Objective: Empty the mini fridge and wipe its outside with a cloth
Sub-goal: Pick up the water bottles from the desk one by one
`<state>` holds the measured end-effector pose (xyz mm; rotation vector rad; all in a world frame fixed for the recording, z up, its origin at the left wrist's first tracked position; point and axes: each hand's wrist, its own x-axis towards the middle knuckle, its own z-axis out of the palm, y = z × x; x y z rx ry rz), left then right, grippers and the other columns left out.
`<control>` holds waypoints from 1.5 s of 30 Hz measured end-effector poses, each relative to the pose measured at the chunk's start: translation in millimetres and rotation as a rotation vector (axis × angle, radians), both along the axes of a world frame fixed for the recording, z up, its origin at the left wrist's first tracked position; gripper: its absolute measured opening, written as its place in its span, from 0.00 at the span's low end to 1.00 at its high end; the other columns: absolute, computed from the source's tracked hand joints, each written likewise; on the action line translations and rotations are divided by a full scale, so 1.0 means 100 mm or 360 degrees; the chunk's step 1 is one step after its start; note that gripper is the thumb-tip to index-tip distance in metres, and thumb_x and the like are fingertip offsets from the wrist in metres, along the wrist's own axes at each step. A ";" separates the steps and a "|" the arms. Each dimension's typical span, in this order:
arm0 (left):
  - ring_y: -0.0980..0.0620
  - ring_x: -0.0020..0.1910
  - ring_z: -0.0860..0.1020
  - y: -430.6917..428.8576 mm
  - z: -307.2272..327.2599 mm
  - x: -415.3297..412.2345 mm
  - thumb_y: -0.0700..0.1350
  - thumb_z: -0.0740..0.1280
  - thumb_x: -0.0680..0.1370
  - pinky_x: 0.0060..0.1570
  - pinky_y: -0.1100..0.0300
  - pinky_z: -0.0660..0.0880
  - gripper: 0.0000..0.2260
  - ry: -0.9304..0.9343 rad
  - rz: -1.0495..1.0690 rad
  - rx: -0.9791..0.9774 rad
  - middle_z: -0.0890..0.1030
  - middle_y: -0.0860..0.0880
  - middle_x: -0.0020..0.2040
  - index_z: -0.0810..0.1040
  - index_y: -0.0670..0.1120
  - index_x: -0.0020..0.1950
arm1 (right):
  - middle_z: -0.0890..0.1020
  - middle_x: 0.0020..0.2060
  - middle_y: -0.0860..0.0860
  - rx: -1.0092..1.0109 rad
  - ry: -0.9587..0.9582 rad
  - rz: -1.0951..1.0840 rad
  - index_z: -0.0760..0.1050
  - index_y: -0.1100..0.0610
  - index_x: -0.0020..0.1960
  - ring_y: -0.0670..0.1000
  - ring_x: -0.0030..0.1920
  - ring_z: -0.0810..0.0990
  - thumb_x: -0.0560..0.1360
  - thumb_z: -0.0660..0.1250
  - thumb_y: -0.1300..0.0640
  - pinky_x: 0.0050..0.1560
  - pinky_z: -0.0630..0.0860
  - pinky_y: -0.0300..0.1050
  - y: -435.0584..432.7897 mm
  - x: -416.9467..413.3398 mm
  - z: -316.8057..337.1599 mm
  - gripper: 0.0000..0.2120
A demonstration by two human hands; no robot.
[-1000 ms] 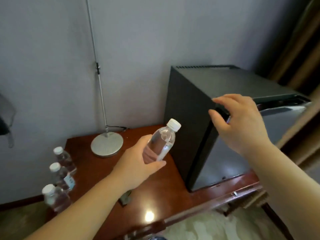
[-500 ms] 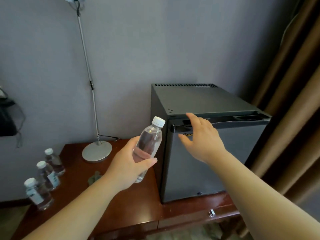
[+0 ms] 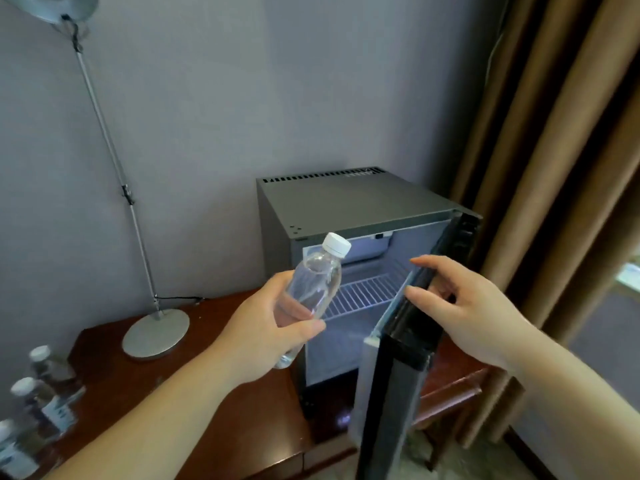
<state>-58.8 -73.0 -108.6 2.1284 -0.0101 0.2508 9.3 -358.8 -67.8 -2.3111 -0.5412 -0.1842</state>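
Open fridge (image 3: 346, 202), bottle (image 3: 313, 289) in left hand (image 3: 263, 337)

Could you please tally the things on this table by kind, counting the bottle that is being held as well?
Water bottles: 4, one in the left hand, three on the table
Lamp: 1
Mini fridge: 1
Total: 6

Lamp (image 3: 156, 336) stands on table (image 3: 173, 393), left of your left hand (image 3: 263, 337). Pole leans up wall (image 3: 242, 98). Curtain (image 3: 554, 168) beyond your right hand (image 3: 467, 313).
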 end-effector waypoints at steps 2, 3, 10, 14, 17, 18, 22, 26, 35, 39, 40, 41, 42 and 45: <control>0.58 0.50 0.82 -0.18 0.02 0.16 0.53 0.77 0.73 0.56 0.52 0.76 0.27 0.0012 -0.0152 0.0004 0.84 0.58 0.49 0.70 0.62 0.68 | 0.80 0.34 0.47 -0.0149 0.0061 -0.0086 0.72 0.39 0.66 0.44 0.35 0.79 0.73 0.69 0.39 0.42 0.78 0.49 -0.23 -0.09 0.08 0.22; 0.58 0.49 0.82 -0.27 0.03 0.24 0.53 0.77 0.73 0.57 0.50 0.77 0.26 0.0010 -0.0227 -0.0010 0.84 0.57 0.49 0.71 0.62 0.67 | 0.79 0.33 0.48 -0.0223 0.0092 -0.0143 0.71 0.38 0.66 0.43 0.33 0.77 0.73 0.70 0.39 0.40 0.76 0.47 -0.34 -0.15 0.11 0.23; 0.58 0.48 0.81 -0.94 -0.08 0.78 0.57 0.77 0.71 0.57 0.47 0.77 0.29 0.0011 -0.0752 0.0026 0.83 0.57 0.48 0.67 0.68 0.68 | 0.70 0.50 0.37 -0.0634 0.0044 -0.0723 0.60 0.37 0.75 0.43 0.52 0.74 0.71 0.65 0.29 0.51 0.73 0.41 -1.00 -0.47 0.19 0.36; 0.58 0.57 0.76 -1.39 -0.02 1.02 0.62 0.73 0.73 0.57 0.53 0.75 0.31 -0.0220 -0.0998 0.0643 0.76 0.63 0.58 0.61 0.66 0.72 | 0.65 0.65 0.35 -0.0642 0.0067 -0.0741 0.57 0.30 0.74 0.43 0.66 0.71 0.69 0.62 0.25 0.64 0.74 0.50 -1.35 -0.56 0.14 0.36; 0.53 0.63 0.74 -1.77 0.01 1.21 0.62 0.71 0.74 0.60 0.54 0.71 0.33 -0.0555 -0.1110 0.1057 0.74 0.59 0.66 0.59 0.62 0.74 | 0.62 0.68 0.30 -0.0630 0.0025 -0.0670 0.62 0.26 0.70 0.39 0.70 0.67 0.69 0.64 0.26 0.67 0.72 0.49 -1.60 -0.56 0.12 0.30; 0.52 0.62 0.74 -1.89 0.00 1.27 0.62 0.71 0.74 0.60 0.53 0.71 0.32 -0.0671 -0.1142 0.1166 0.75 0.58 0.65 0.60 0.61 0.74 | 0.61 0.69 0.30 -0.0661 0.0010 -0.0642 0.65 0.25 0.68 0.39 0.70 0.65 0.69 0.64 0.27 0.67 0.71 0.49 -1.67 -0.53 0.11 0.27; 0.51 0.58 0.75 -2.23 -0.05 1.47 0.62 0.71 0.74 0.56 0.50 0.71 0.31 -0.0953 -0.1136 0.1420 0.77 0.57 0.59 0.62 0.59 0.72 | 0.60 0.74 0.33 -0.0915 -0.0025 -0.0551 0.76 0.27 0.59 0.41 0.73 0.61 0.72 0.64 0.29 0.65 0.71 0.47 -1.88 -0.41 0.07 0.16; 0.47 0.52 0.75 -2.47 -0.21 1.62 0.61 0.74 0.71 0.50 0.50 0.71 0.32 -0.1148 -0.1090 0.1525 0.75 0.53 0.55 0.65 0.55 0.70 | 0.51 0.80 0.37 -0.1262 0.0008 -0.0513 0.77 0.30 0.60 0.46 0.76 0.57 0.75 0.62 0.31 0.64 0.71 0.45 -1.99 -0.32 0.11 0.16; 0.39 0.62 0.69 -2.72 -0.58 1.87 0.61 0.66 0.76 0.67 0.44 0.61 0.30 -0.1468 -0.1017 0.1429 0.67 0.42 0.61 0.63 0.46 0.71 | 0.45 0.81 0.39 -0.1511 0.0037 -0.0432 0.77 0.32 0.61 0.49 0.76 0.57 0.74 0.60 0.28 0.69 0.69 0.52 -2.12 -0.21 0.12 0.20; 0.35 0.62 0.72 -2.78 -0.62 1.88 0.65 0.59 0.76 0.68 0.40 0.62 0.31 -0.1259 -0.1001 0.1384 0.70 0.40 0.62 0.62 0.45 0.71 | 0.47 0.81 0.40 -0.1526 0.0022 -0.0412 0.76 0.30 0.61 0.51 0.77 0.56 0.73 0.61 0.27 0.69 0.68 0.53 -2.19 -0.16 0.08 0.19; 0.35 0.63 0.71 -2.79 -0.62 1.87 0.66 0.59 0.76 0.68 0.39 0.62 0.32 -0.1199 -0.1013 0.1397 0.69 0.40 0.63 0.61 0.46 0.72 | 0.47 0.81 0.40 -0.1519 0.0017 -0.0412 0.76 0.30 0.61 0.51 0.77 0.56 0.73 0.61 0.27 0.70 0.68 0.53 -2.20 -0.16 0.08 0.19; 0.35 0.65 0.69 -2.80 -0.62 1.86 0.67 0.59 0.76 0.69 0.39 0.61 0.34 -0.1120 -0.1026 0.1409 0.68 0.40 0.64 0.59 0.46 0.72 | 0.47 0.81 0.40 -0.1508 0.0009 -0.0413 0.77 0.30 0.61 0.51 0.78 0.56 0.73 0.61 0.27 0.70 0.68 0.53 -2.20 -0.16 0.07 0.19; 0.36 0.67 0.66 -2.79 -0.60 1.84 0.69 0.58 0.75 0.71 0.38 0.59 0.36 -0.1033 -0.1029 0.1414 0.66 0.41 0.66 0.57 0.47 0.73 | 0.48 0.81 0.40 -0.1496 -0.0004 -0.0412 0.77 0.30 0.61 0.51 0.77 0.57 0.73 0.61 0.27 0.70 0.68 0.54 -2.21 -0.16 0.07 0.20; 0.40 0.75 0.52 -2.78 -0.59 1.79 0.75 0.51 0.74 0.76 0.41 0.45 0.39 -0.0849 -0.0996 0.1398 0.55 0.43 0.72 0.49 0.51 0.74 | 0.48 0.81 0.41 -0.1490 -0.0017 -0.0410 0.77 0.31 0.61 0.51 0.78 0.56 0.73 0.61 0.27 0.71 0.67 0.54 -2.20 -0.17 0.06 0.20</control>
